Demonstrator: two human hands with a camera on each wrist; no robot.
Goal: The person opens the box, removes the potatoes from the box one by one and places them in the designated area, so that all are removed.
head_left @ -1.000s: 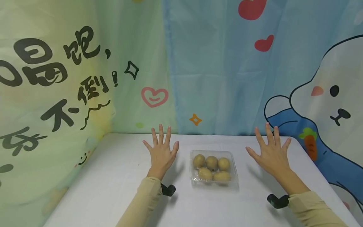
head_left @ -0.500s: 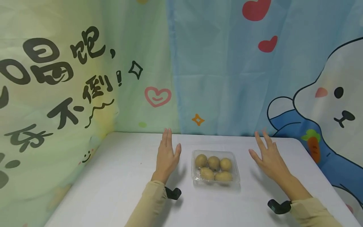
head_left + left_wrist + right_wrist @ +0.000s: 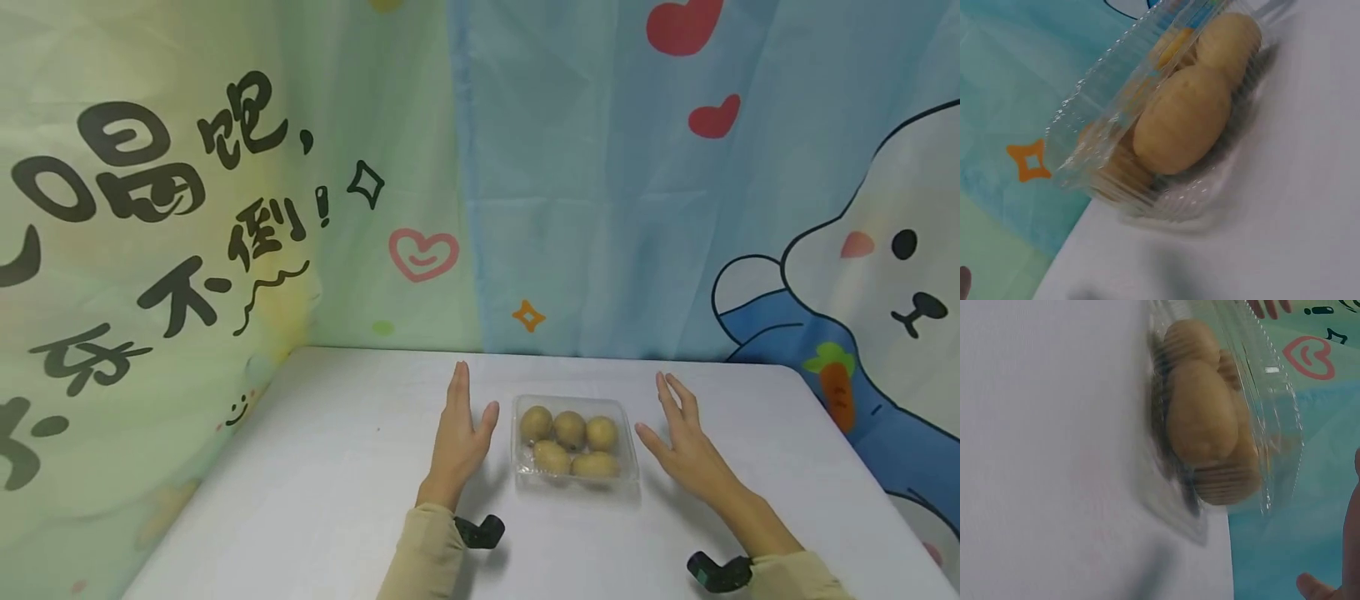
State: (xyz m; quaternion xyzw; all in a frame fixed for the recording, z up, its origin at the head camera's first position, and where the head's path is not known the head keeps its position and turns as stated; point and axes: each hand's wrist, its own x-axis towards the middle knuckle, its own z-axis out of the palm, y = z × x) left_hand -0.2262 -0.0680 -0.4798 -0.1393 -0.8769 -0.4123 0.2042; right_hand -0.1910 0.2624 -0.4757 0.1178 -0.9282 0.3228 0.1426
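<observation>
A clear plastic clamshell box (image 3: 577,487) sits on the white table, with several yellow-brown, potato-like lumps (image 3: 570,431) inside. Its lid looks down over them. Just left of the box is my left hand (image 3: 459,442), fingers straight and thumb apart, touching nothing. On the other side, my right hand (image 3: 692,460) hovers with its fingers spread a little and also holds nothing. The left wrist view shows the box's wall (image 3: 1088,140) close up, with a bit of fingertip (image 3: 964,282) at the left edge. In the right wrist view, the box (image 3: 1282,422) is near the right thumb (image 3: 1313,586).
White cloth covers the table (image 3: 315,483). A printed curtain (image 3: 570,167) hangs along its back edge and left side. Each wrist carries a small black camera, one on the left (image 3: 482,532) and one on the right (image 3: 720,572).
Both hands have come inward toward the box, the left moving right and the right moving left. Their spread fingers have drawn closer together. The head view has shifted slightly; the box stays put.
</observation>
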